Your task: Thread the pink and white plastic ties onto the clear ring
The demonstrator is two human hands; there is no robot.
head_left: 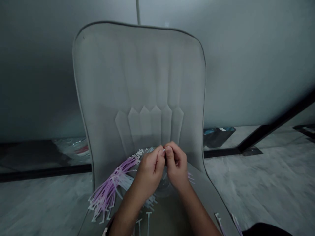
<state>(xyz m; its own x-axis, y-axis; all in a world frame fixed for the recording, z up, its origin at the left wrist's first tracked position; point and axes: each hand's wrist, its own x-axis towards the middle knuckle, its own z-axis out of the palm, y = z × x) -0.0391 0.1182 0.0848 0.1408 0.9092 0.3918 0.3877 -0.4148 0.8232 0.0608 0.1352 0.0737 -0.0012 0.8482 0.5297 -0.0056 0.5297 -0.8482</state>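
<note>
My left hand point(150, 166) and my right hand point(177, 167) meet over the chair seat, both closed in a pinch. A small white plastic piece point(164, 150) shows between the fingertips; most of it is hidden. Left of my hands lies a bundle of thin purple plastic strips point(109, 186) with white T-shaped ends. Pale, whitish strips point(125, 181) cross it and run partly under my left forearm. Below my hands sits a clear, rounded plastic object point(163, 186), partly covered. A few purple strip ends point(190, 178) stick out right of my right hand.
The grey padded chair point(137, 72) faces me, its back against a pale panel point(246, 59). Loose strips point(148, 221) lie at the seat's front, others point(219, 221) at its right edge. A dark bag point(219, 137) and clear plastic wrapping point(73, 147) are behind, near black metal bars point(275, 123).
</note>
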